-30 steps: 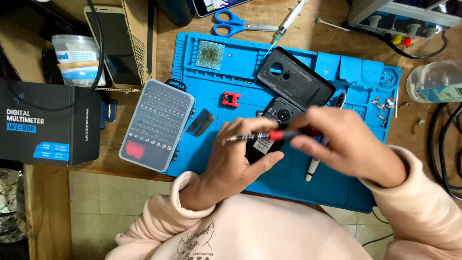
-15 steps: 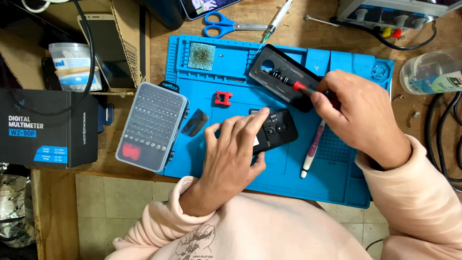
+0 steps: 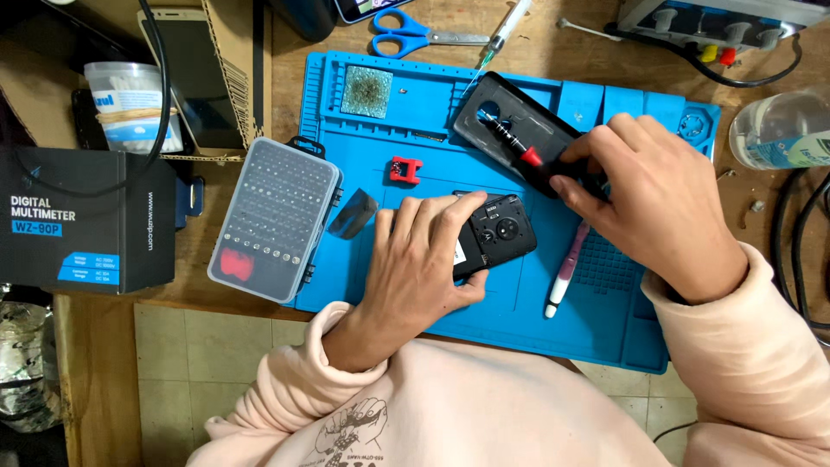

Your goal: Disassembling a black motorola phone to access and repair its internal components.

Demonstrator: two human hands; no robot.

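Blue repair mat (image 3: 519, 311) on wooden bench: left hand (image 3: 424, 259) pins opened phone (image 3: 493, 235) flat for steadiness; right hand (image 3: 657, 203), at two o'clock, pinches precision screwdriver (image 3: 519, 149) over detached back cover (image 3: 510, 130).

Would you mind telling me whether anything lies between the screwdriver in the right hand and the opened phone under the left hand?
Nothing visible does. The right hand holds the screwdriver over the black back cover; the opened phone lies just below it under the left hand, with only bare blue mat between them. The pink tool lies off to the side.
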